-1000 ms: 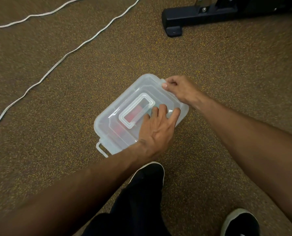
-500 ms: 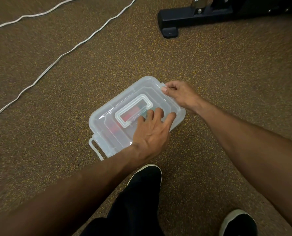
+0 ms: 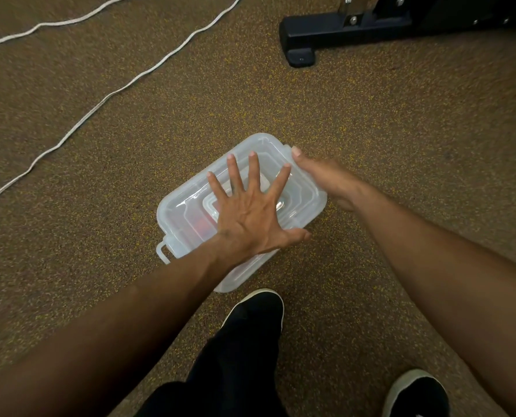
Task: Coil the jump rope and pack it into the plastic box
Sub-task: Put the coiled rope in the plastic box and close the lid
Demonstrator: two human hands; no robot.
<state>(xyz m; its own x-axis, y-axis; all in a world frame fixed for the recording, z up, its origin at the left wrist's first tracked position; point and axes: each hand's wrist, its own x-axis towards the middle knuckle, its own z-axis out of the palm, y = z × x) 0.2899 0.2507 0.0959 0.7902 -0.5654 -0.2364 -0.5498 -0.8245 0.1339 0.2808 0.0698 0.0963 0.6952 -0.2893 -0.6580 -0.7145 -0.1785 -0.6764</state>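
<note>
Since the earlier frames, the left hand [image 3: 247,212] has been moved from the near right corner of the lid to its middle and has been spread out flat, while the right hand [image 3: 326,179] has been shifted from the far clip down along the right end of the plastic box [image 3: 178,218]. All five fingers of the left hand are now splayed wide apart and pressed palm-down on the translucent lid [image 3: 259,142], with the thumb hooked over the near long edge; nothing is clasped by it. The right hand is laid against the right end wall of the box, thumb tip at the far right corner of the lid; its remaining fingers are hidden behind the box, so it cannot be told whether they are curled under the rim. The box is seen resting on the speckled brown carpet [image 3: 401,145], lid on, just ahead of a black shoe [image 3: 256,311]. A red shape, likely part of the jump rope [image 3: 202,228], is dimly seen through the lid beside the left wrist. A latch [image 3: 162,251] is swung outward at the box's left end. A white cord [image 3: 100,100] is trailed across the carpet at far left, and a black equipment foot [image 3: 341,31] is seen at the top
</note>
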